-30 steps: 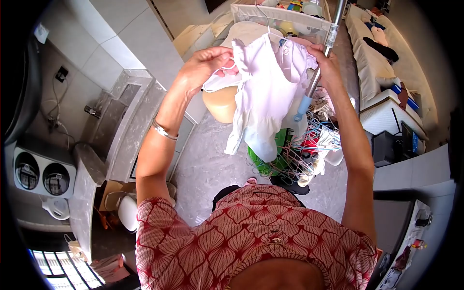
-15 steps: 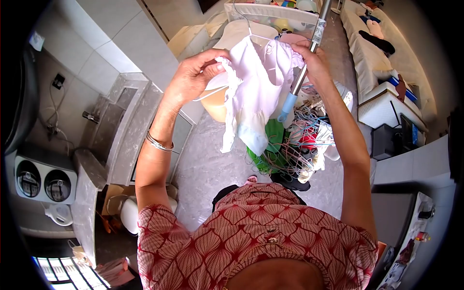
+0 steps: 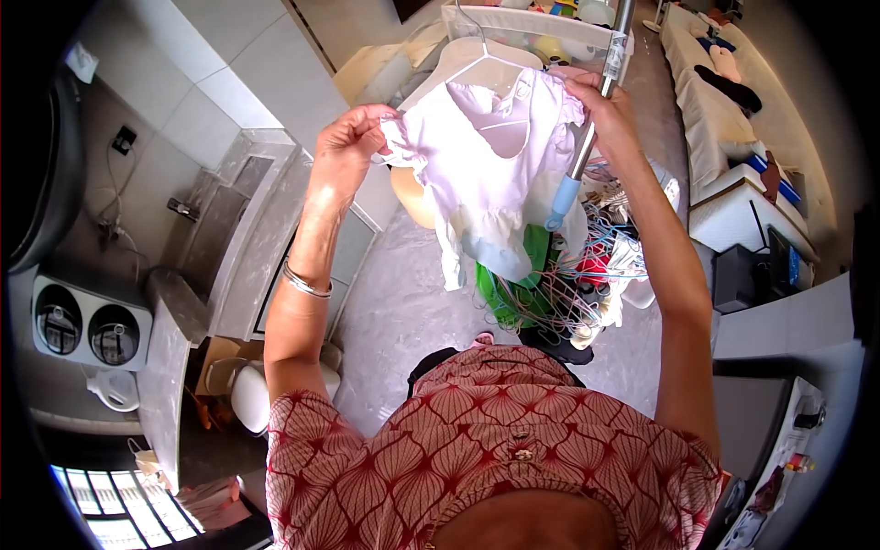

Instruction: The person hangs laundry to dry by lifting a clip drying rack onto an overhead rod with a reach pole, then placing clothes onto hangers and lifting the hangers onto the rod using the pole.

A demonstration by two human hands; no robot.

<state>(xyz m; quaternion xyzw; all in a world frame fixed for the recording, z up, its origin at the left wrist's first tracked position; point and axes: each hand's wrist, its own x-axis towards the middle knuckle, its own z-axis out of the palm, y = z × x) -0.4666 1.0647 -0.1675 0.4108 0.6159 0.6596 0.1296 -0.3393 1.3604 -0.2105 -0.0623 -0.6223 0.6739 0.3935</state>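
Note:
A pale pink child's top with ruffled sleeves hangs spread on a white wire hanger, whose shoulders are inside the neckline. My left hand is closed in a pinch on the sleeve at the left. At the opposite shoulder, my right hand has its fingertips closed on the other sleeve. A metal pole with a light blue end slants down past the right palm; whether the palm grips it I cannot tell.
On the floor below lie a heap of wire hangers, a green bag and some clothes. A sofa runs along the right. A counter with a sink stands left. Behind the top is a white-railed enclosure with toys.
The top is now spread wider and the hanger's shoulders sit inside its neckline. My left hand has moved left and slightly down, drawing the sleeve outward.

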